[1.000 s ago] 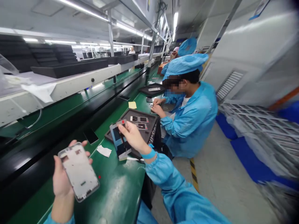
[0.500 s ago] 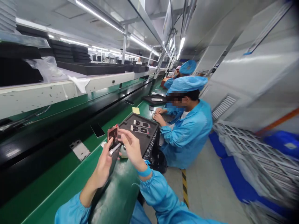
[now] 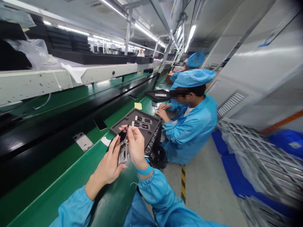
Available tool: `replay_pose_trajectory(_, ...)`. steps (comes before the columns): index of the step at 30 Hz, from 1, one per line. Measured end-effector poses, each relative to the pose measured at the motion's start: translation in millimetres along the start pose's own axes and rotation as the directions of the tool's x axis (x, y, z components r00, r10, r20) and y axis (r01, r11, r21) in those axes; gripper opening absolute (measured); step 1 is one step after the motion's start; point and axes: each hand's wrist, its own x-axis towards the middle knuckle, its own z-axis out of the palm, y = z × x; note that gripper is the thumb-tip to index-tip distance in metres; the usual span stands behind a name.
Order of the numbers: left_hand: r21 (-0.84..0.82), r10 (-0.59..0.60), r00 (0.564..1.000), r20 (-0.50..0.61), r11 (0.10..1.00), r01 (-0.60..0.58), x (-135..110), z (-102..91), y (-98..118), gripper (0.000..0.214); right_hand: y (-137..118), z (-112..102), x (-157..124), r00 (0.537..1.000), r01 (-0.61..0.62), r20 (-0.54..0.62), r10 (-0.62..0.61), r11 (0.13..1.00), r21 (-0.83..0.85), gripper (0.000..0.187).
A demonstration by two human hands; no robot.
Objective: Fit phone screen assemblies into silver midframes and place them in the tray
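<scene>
My left hand [image 3: 109,165] and my right hand [image 3: 135,147] are both closed on a phone frame part [image 3: 122,153], held edge-on above the green bench [image 3: 71,176]. My right fingertips pinch its top corner. A silver phone frame [image 3: 83,141] lies flat on the green strip to the left, beside the black conveyor belt [image 3: 47,132]. Just beyond my hands sits a black tray [image 3: 127,121] with two parts in it.
A person in a blue coat and cap [image 3: 193,126] sits at the bench to the right, hands near a second tray [image 3: 158,95]. A dark phone [image 3: 100,124] and a yellow note [image 3: 138,106] lie on the bench. White grid racks [image 3: 255,148] stand at right.
The silver frame left my left hand and now lies by the belt. My left hand has joined my right hand on the other part, which has turned edge-on.
</scene>
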Motion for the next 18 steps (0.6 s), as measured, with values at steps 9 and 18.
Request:
replay_pose_trajectory(9, -0.049, -0.029, 0.999, -0.032, 0.998, 0.027, 1, -5.2, 0, 0.084, -2, 5, -2, 1.0, -0.001, 0.027, 0.001, 1.0, -0.003, 0.042)
replay_pose_trajectory(18, -0.079, -0.044, 0.997, -0.064, 0.996, 0.039, 2, -16.0, -10, 0.078, 0, 10, 11, 0.996, 0.052, 0.078, -0.048, 0.997, -0.048, 0.037)
